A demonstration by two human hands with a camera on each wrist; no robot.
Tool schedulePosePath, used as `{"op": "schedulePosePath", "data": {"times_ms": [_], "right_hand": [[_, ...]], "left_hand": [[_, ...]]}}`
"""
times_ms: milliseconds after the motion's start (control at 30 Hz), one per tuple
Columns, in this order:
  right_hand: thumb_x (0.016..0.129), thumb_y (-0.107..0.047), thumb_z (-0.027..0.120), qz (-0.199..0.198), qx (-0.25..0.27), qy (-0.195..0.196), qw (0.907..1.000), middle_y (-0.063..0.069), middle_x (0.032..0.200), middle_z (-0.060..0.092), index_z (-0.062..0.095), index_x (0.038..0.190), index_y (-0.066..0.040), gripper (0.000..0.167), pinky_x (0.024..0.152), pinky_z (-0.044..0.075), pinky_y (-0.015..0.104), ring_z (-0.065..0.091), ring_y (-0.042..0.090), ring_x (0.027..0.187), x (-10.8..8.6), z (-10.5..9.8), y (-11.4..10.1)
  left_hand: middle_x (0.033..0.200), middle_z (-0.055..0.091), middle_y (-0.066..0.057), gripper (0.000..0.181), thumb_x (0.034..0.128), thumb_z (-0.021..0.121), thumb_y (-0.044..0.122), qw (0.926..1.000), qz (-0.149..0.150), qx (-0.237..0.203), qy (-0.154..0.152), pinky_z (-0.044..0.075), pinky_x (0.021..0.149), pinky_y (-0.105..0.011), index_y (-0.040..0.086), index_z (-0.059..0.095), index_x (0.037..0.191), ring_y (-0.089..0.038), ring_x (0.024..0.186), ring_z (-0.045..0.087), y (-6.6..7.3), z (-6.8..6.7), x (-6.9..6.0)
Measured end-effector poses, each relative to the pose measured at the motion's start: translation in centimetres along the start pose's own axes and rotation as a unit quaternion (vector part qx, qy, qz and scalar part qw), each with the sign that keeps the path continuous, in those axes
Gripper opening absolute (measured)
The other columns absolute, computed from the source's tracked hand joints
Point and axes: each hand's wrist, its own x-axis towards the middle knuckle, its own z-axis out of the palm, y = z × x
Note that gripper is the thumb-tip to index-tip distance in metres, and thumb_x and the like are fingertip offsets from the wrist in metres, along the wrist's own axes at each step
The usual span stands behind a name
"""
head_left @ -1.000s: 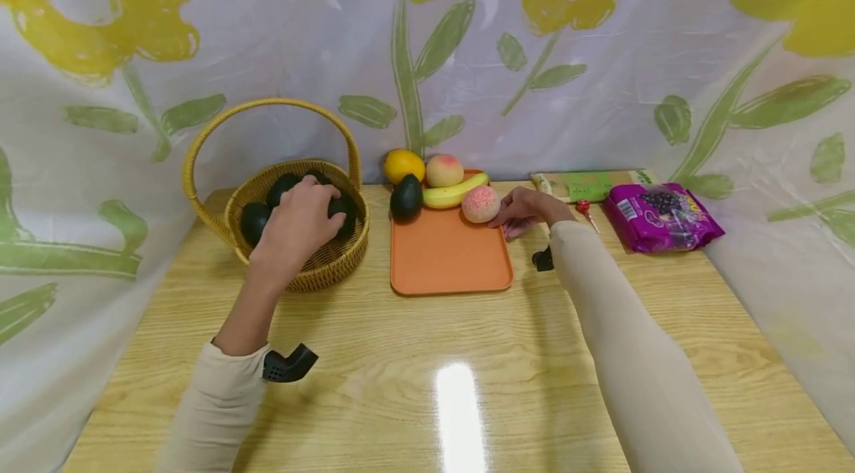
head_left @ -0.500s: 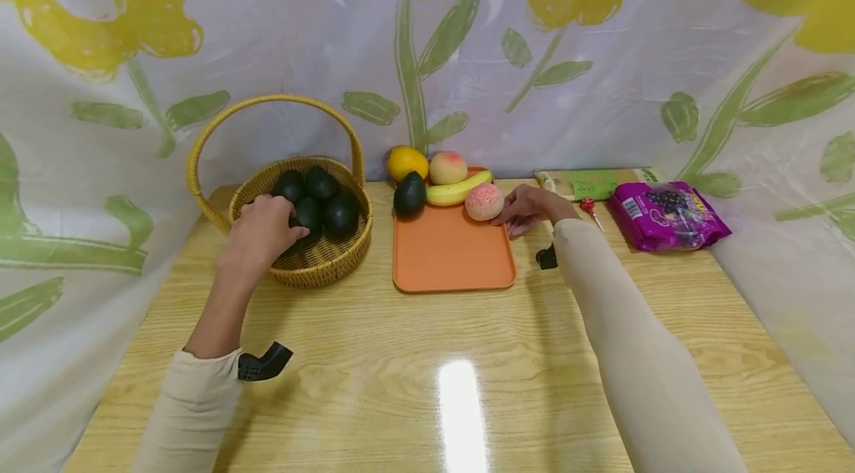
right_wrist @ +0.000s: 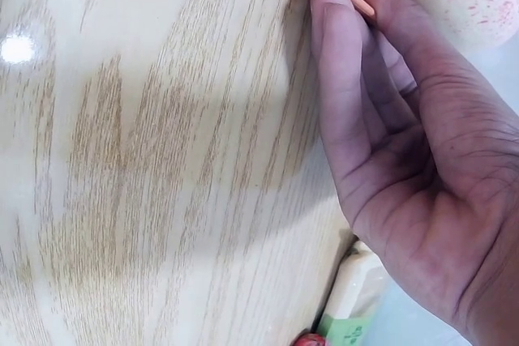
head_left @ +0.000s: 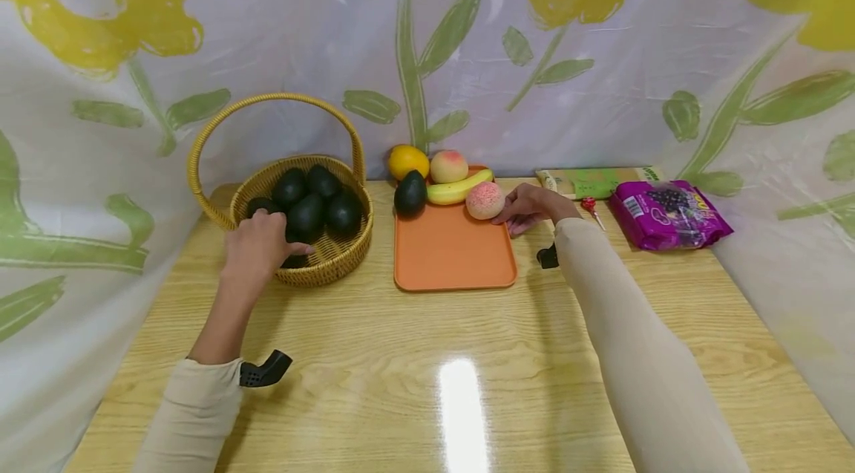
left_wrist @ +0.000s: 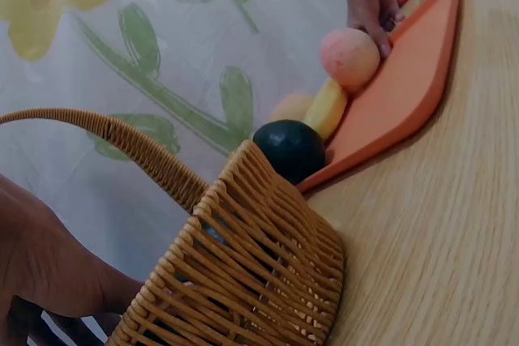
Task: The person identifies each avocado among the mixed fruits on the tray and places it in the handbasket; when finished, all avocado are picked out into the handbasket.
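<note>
A yellow wicker basket (head_left: 327,272) with a tall handle holds several dark green avocados (head_left: 344,213). My left hand (head_left: 257,243) lies over its left front side, thumb stretched across one avocado. The fingertips are hidden, and in the left wrist view the basket wall (left_wrist: 268,241) covers part of the hand, so its hold is unclear. My right hand (head_left: 528,207) pinches the right edge of an orange tray (head_left: 454,258) between thumb and fingers. Beside the thumb sits a pink-speckled peach (head_left: 485,200). A banana (head_left: 459,189), another peach (head_left: 449,166), an avocado (head_left: 410,194) and a lemon (head_left: 407,161) are grouped at the tray's back.
At the back right lie a purple grape-print packet (head_left: 670,214), a red lollipop (head_left: 589,206) and a flat green and beige package (head_left: 597,182). A flower-print cloth (head_left: 267,35) hangs behind the wooden table (head_left: 374,361).
My left hand has shifted from the basket's middle to its left front side, uncovering several avocados, and its thumb has spread outward. My right hand stays at the tray's edge.
</note>
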Motion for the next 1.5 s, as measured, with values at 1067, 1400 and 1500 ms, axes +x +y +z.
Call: {"op": "schedulePosePath", "data": {"times_ms": [1067, 1400, 1500], "right_hand": [[0.094, -0.016, 0.079, -0.011, 0.007, 0.01, 0.9999, 0.003, 0.068, 0.071, 0.063, 0.089, -0.005, 0.02, 0.063, 0.063, 0.027, 0.069, 0.011, 0.057, 0.0, 0.0, 0.1], [0.094, -0.016, 0.079, -0.012, 0.01, 0.01, 0.9998, 0.002, 0.068, 0.071, 0.064, 0.089, -0.004, 0.02, 0.063, 0.062, 0.026, 0.069, 0.011, 0.057, 0.1, 0.1, 0.3], [0.095, -0.015, 0.079, -0.009, 0.013, 0.012, 0.9998, 0.003, 0.067, 0.07, 0.063, 0.089, -0.004, 0.019, 0.062, 0.062, 0.027, 0.07, 0.011, 0.057, 0.0, 0.3, 0.2]], "left_hand": [[0.089, 0.06, -0.027, 0.057, 0.0841, 0.084, 0.049, 0.9999, 0.006, 0.007, -0.006, 0.056, 0.062, -0.059, -0.004, 0.067, 0.096, -0.048, 0.08, 0.065, 0.4, -1.3, 0.3], [0.081, 0.056, -0.021, 0.051, 0.0861, 0.083, 0.047, 0.9981, 0.046, 0.007, 0.04, 0.054, 0.051, -0.047, -0.001, 0.063, 0.089, -0.034, 0.063, 0.058, 2.0, -1.5, 0.3], [0.087, 0.058, -0.025, 0.051, 0.0881, 0.081, 0.044, 0.9962, 0.061, 0.007, 0.061, 0.057, 0.055, -0.052, -0.004, 0.066, 0.098, -0.038, 0.065, 0.06, 2.6, -1.6, 0.6]]}}
